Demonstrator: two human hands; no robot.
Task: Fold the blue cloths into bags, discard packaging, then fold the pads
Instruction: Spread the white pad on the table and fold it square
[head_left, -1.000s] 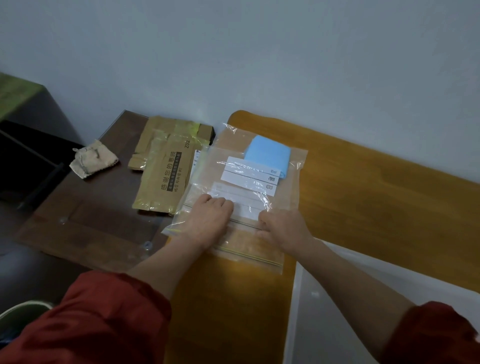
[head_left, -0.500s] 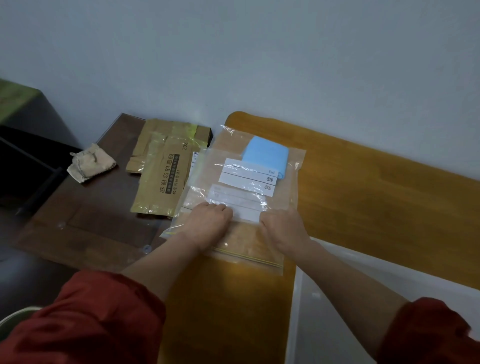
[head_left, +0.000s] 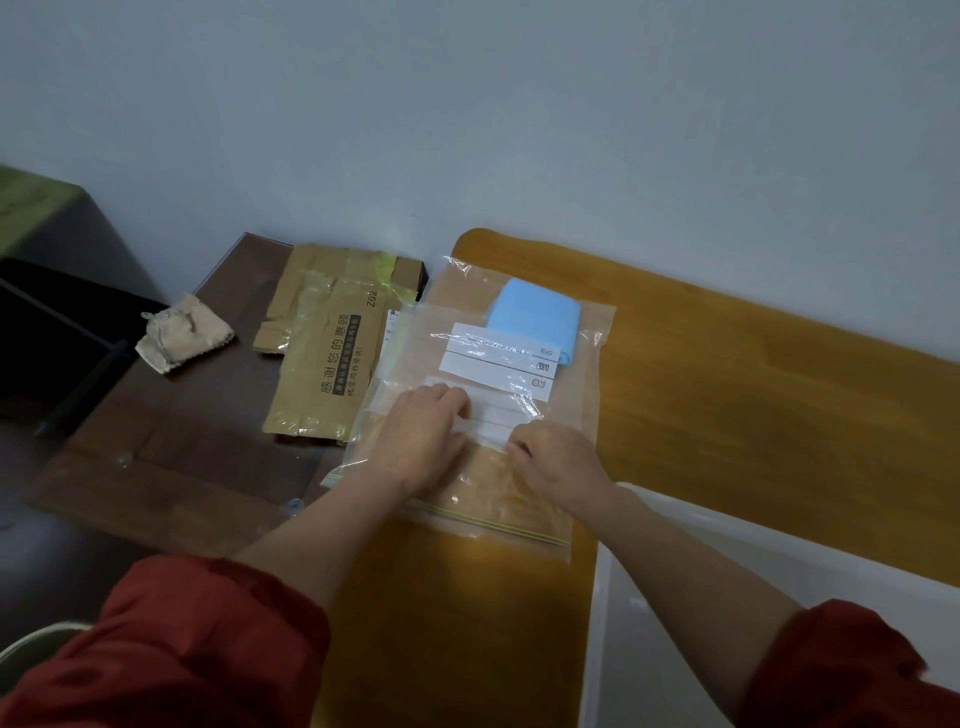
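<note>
Lying inside a clear zip bag (head_left: 498, 493), the blue cloth (head_left: 535, 317) is folded into a squarish block and sits in the bag's far right corner, well beyond both hands. Its near edge is partly hidden behind white label strips (head_left: 498, 364) on the bag's face.

The left hand (head_left: 423, 441) rests palm down across the middle of the bag, with bent fingers touching the plastic just below the labels; its grip is not closed round anything. The right hand (head_left: 561, 462) sits just beside it, knuckles up and fingertips tucked against the plastic. Whether that grip pinches the bag or only presses on it I cannot tell.

The bag lies flat, its long axis running from the bench's near side toward the wall (head_left: 519, 130) and leaning slightly right. Its coloured zip strip (head_left: 493, 526) is at the near end, behind the wrists, and its closed bottom points to the wall.

It rests at the left end of the yellow bench (head_left: 727, 389), with its left side reaching over that edge onto a lower dark bench (head_left: 171, 441). There, just beside the bag, lies flattened brown packaging (head_left: 322, 364) with printed characters and tape, its far end near the wall. A crumpled beige rag (head_left: 182, 332) sits near that bench's far left edge, well apart from the bag. Red sleeves (head_left: 171, 649) cover both upper forearms, and a white surface (head_left: 675, 597) adjoins the yellow bench's near edge on the right.
</note>
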